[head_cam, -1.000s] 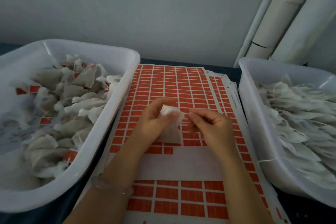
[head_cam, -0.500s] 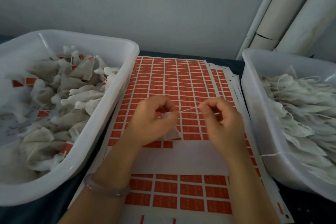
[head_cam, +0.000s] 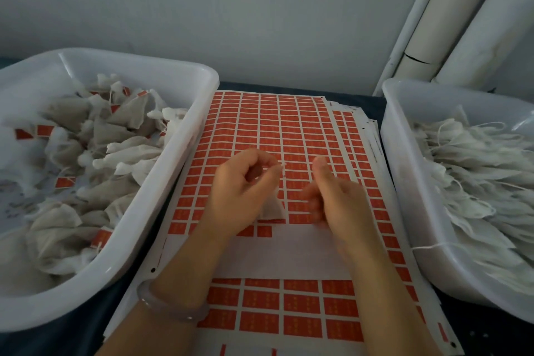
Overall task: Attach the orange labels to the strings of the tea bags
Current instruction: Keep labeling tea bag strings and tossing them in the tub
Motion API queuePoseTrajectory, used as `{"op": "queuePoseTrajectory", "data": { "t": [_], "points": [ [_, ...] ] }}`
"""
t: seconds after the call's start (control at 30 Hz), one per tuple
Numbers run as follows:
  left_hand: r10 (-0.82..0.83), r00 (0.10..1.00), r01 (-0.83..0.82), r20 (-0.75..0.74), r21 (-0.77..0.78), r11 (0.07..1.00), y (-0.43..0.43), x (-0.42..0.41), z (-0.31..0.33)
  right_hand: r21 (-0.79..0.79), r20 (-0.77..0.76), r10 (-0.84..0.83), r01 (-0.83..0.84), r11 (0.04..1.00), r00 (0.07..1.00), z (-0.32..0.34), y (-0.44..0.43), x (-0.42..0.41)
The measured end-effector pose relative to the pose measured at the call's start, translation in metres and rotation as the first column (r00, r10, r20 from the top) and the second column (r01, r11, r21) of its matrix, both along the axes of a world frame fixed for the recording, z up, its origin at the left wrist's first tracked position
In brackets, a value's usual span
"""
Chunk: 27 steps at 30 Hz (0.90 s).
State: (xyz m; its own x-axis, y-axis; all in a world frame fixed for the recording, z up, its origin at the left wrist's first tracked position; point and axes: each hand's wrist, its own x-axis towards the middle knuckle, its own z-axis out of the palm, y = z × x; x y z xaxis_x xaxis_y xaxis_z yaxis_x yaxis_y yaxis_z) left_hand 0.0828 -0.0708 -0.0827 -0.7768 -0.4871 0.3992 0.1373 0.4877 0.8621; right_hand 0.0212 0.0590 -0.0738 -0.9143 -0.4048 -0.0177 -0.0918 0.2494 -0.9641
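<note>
Right hand (head_cam: 335, 199) has let go of the string it was drawing taut half a second ago and has dropped nearer, toward the sheet (head_cam: 274, 130). The two hands, close together before, are now apart.

Left hand (head_cam: 245, 191): fingers curled, tips pinched together at the far side. It holds the tea bag (head_cam: 271, 208), which hangs out under the palm over the sheet's middle. A short white end of string (head_cam: 282, 165) shows at the pinch.

Right hand: thumb straight and pointing far, fingers smeared by motion and loosely bent, low over the nearest full row of labels (head_cam: 300, 218). Nothing seen in it, but it is too blurred to say whether it pinches anything.

Bare backing (head_cam: 283, 254) runs across the sheet just near of that row, where labels are already gone.

Left bin (head_cam: 138, 63): bags with orange tags. Right bin (head_cam: 396, 182): plain bags with loose strings.

Reading: string is pulled free and kept ready in the left hand; the right looks to be going for a label at the edge of the bare strip. This bag is not yet labelled. The next move would need a clean peel of one label, then the string end laid on its sticky side before folding. Slack string could slip back into the left fist.
</note>
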Motion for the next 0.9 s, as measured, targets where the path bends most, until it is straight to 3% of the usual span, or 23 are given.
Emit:
{"op": "queuePoseTrajectory", "data": {
  "t": [0.1,0.23,0.37,0.5,0.57,0.63,0.73,0.83,0.9],
  "points": [
    [-0.112,0.993,0.106,-0.031,-0.150,0.983,0.003,0.002,0.001,-0.048,0.208,0.115,-0.107,0.993,0.971,-0.002,-0.008,0.007],
    [-0.211,0.977,0.207,0.009,-0.236,0.949,0.004,0.002,-0.003,-0.323,0.357,0.138,-0.016,0.946,0.924,-0.002,-0.004,0.004],
    [-0.176,0.984,0.175,0.006,-0.145,0.974,0.005,0.003,-0.003,-0.374,0.187,0.080,-0.004,0.927,0.979,-0.002,-0.001,0.003],
    [-0.128,0.991,0.134,-0.041,0.211,0.968,0.006,0.002,0.003,-0.286,-0.202,0.142,-0.197,0.938,0.969,0.002,0.002,0.006],
    [-0.170,0.985,0.172,-0.035,0.325,0.930,0.002,0.003,0.003,-0.228,-0.302,0.200,-0.275,0.934,0.932,0.000,0.004,0.005],
    [-0.309,0.951,0.291,-0.024,0.411,0.864,-0.005,0.006,0.003,-0.212,-0.297,0.224,-0.293,0.932,0.928,-0.002,0.008,-0.001],
    [-0.449,0.893,0.422,-0.034,0.411,0.808,-0.010,0.008,0.004,-0.131,-0.197,0.353,-0.381,0.915,0.915,-0.004,0.012,-0.010],
    [-0.440,0.892,0.430,-0.102,0.488,0.759,-0.007,0.008,0.004,-0.036,-0.147,0.478,-0.488,0.872,0.866,-0.010,0.010,-0.008],
    [-0.360,0.931,0.347,-0.068,0.476,0.808,-0.006,0.007,0.001,-0.042,-0.184,0.484,-0.499,0.866,0.855,-0.011,0.007,-0.005]
  ]
}}
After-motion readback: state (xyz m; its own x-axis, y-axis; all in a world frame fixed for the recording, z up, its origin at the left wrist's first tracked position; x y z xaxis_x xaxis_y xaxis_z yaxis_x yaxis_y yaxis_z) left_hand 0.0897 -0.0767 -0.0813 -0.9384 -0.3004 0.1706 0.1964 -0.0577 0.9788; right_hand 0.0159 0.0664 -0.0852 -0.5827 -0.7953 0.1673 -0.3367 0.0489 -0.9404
